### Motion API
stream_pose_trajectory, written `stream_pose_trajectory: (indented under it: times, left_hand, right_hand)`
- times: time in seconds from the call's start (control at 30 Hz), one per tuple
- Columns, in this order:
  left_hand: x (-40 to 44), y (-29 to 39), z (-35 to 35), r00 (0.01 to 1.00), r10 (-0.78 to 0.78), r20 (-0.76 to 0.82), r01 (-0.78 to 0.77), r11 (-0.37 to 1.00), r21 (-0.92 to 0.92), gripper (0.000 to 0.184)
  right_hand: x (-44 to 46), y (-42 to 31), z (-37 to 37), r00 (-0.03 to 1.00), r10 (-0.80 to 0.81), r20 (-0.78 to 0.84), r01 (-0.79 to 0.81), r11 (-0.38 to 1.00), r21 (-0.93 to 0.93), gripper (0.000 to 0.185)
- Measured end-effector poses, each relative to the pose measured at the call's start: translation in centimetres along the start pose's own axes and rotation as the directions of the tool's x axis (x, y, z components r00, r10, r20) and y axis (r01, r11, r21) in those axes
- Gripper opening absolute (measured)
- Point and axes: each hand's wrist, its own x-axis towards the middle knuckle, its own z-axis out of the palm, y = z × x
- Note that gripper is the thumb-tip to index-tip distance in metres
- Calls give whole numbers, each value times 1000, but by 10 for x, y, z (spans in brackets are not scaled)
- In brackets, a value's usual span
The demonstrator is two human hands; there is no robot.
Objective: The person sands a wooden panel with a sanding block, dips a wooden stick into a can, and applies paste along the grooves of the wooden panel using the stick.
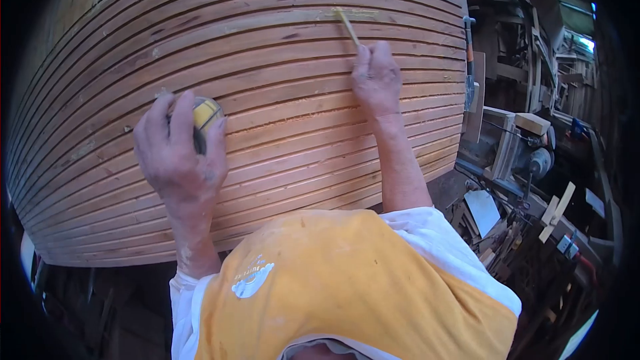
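Observation:
My left hand (177, 147) is wrapped round a small round container (208, 113), yellow on its visible part and dark at the side. My fingers hide much of it, and what it holds is unclear. It is close above a wide surface of grooved wooden strips (280, 87). Farther up, my right hand (378, 77) pinches a thin pale stick (348, 27). The stick's far tip touches one of the strips, where a yellowish smear (363, 13) runs along the wood.
A hammer (469, 53) with an orange and black handle is at the right edge of the wood. Beyond it are a workbench (507, 147), a power tool (539, 162), a white socket box (567, 245) and piled wood scraps. Rough orange wood shows along a middle groove.

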Motion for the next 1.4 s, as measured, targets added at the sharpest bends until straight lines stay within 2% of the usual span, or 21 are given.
stream_pose_trajectory:
  times: [0.07,0.1,0.2,0.23,0.33,0.47,0.5,0.6,0.73,0.87,0.97,1.07,1.17,1.27,1.4]
  left_hand:
    - [0,-20,-9,1000,21,-7,-20,998,61,47]
    - [-1,-29,-11,1000,28,-3,-28,996,89,48]
    - [7,-46,-14,1000,27,5,-27,997,76,47]
    - [8,-48,-14,998,54,26,-57,991,123,45]
    - [10,-50,-15,997,59,42,-64,991,114,45]
    - [10,-51,-14,997,70,39,-74,992,103,45]
    - [11,-51,-15,997,68,41,-72,993,94,45]
    - [11,-51,-15,997,57,51,-60,995,75,44]
    - [13,-49,-16,997,52,53,-55,996,66,45]
    - [13,-49,-17,997,35,75,-41,996,76,45]
    - [13,-49,-16,997,33,68,-37,997,66,46]
    - [13,-47,-18,996,19,84,-25,997,72,46]
    - [13,-50,-15,998,55,35,-56,997,45,45]
    - [13,-49,-17,997,24,76,-29,997,72,47]
    - [12,-49,-17,998,24,50,-27,998,52,48]
  right_hand:
    - [1,8,-3,994,33,-101,-28,999,45,22]
    - [1,10,-3,992,81,-94,-76,995,57,20]
    - [1,10,6,993,43,-112,-52,995,-82,20]
    - [-2,10,9,994,16,-109,-28,993,-114,21]
    - [-4,-3,-8,997,80,-11,-80,985,-155,21]
    - [5,2,4,997,41,-73,-55,977,-208,21]
    - [-1,-3,8,997,49,-64,-57,989,-135,21]
    - [-11,-5,5,999,0,-33,-4,994,-105,20]
    - [2,20,-4,988,146,-45,-149,987,-68,24]
    - [1,7,2,998,56,23,-55,996,-65,30]
    - [9,30,0,989,146,-3,-145,989,22,35]
    - [18,24,-6,978,208,9,-208,978,-1,39]
    - [20,22,-6,968,243,62,-243,970,1,40]
    - [11,1,-4,990,116,79,-119,992,32,40]
    - [15,14,1,968,251,4,-251,968,-4,39]
